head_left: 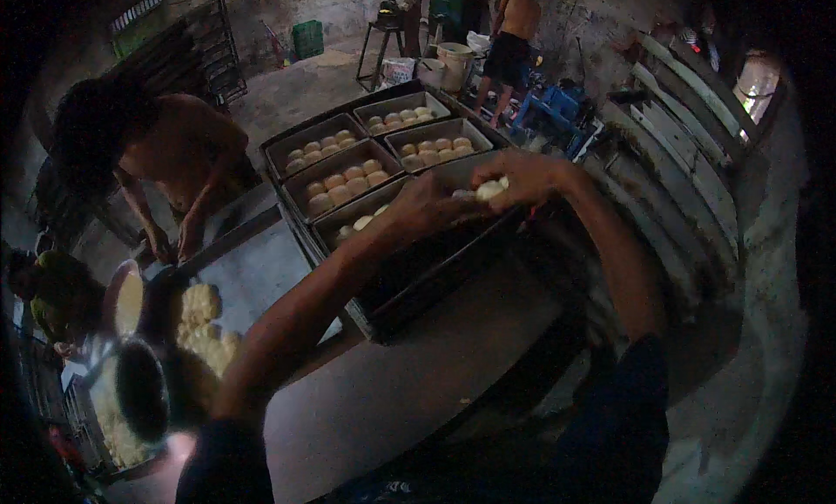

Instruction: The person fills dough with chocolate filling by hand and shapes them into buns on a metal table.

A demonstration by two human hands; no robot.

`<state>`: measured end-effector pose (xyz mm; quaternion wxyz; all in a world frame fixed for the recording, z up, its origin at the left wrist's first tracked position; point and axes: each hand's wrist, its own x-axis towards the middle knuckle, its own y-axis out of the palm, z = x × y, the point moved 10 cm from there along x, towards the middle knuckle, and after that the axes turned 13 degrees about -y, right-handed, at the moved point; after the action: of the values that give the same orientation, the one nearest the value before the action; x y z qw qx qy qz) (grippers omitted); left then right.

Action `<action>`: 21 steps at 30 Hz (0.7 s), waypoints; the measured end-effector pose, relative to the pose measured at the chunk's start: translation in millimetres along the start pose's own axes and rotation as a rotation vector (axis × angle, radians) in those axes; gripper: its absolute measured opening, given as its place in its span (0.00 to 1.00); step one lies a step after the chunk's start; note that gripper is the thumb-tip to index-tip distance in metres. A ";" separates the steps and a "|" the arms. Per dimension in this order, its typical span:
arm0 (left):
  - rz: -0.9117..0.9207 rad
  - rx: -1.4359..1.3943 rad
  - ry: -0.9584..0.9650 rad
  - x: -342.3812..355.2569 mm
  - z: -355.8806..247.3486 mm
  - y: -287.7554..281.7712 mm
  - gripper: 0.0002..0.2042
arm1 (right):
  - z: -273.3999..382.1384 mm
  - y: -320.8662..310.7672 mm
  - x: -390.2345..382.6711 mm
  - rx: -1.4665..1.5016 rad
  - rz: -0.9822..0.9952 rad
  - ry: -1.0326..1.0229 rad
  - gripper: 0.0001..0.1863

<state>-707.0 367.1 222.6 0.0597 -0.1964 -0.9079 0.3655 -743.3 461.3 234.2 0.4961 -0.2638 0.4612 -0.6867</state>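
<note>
Both my hands are raised over the near baking tins. My right hand (521, 178) has its fingers curled round a small pale dough piece (493, 189). Close beside it, my left hand (428, 208) is closed, its fingertips at a whitish bit on the left end of the dough. Beneath my hands, the nearest tin (335, 215) holds a few pale dough balls (364, 222), partly hidden by my left forearm. Behind it, more rectangular tins hold rows of rounded dough balls (348, 184), set together in a dark tray frame (370, 325).
At left, a bare-chested person (178, 147) works over a metal-topped table (252, 256). Lumps of yellowish dough (202, 330) lie there near round bowls (139, 391). Slatted boards (670, 147) lean at right. Another person (514, 34) stands at the back near buckets (455, 64).
</note>
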 end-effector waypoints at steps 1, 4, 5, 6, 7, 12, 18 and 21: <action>-0.028 -0.023 -0.073 34.6 9.4 4.4 0.29 | -28.6 -13.1 -5.3 -0.053 -0.055 0.025 0.25; -0.253 0.010 -0.059 97.7 4.5 13.8 0.30 | -88.5 -29.0 -17.2 -0.095 -0.039 -0.006 0.27; -0.353 0.047 -0.034 108.6 7.3 12.2 0.30 | -105.8 -29.1 -14.0 -0.113 -0.058 -0.018 0.26; -0.392 0.076 0.003 120.1 16.8 19.3 0.30 | -121.0 -23.5 -9.9 -0.124 -0.071 -0.027 0.25; -0.427 0.097 0.049 127.9 20.9 27.7 0.30 | -133.8 -17.2 -10.8 -0.140 -0.082 -0.025 0.24; -0.531 0.413 0.148 123.4 34.9 70.7 0.27 | -148.8 18.2 -21.8 -0.147 -0.210 -0.132 0.24; -0.406 0.189 0.105 144.6 62.4 59.9 0.28 | -106.2 16.6 1.9 0.129 -0.241 -0.140 0.32; -0.536 -0.017 0.237 119.3 19.7 38.3 0.19 | -120.6 -1.2 -31.0 -0.057 -0.362 0.112 0.27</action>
<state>-809.2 427.3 177.7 0.2584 0.0088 -0.9171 0.3035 -831.3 535.0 185.7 0.3303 -0.3177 0.4522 -0.7652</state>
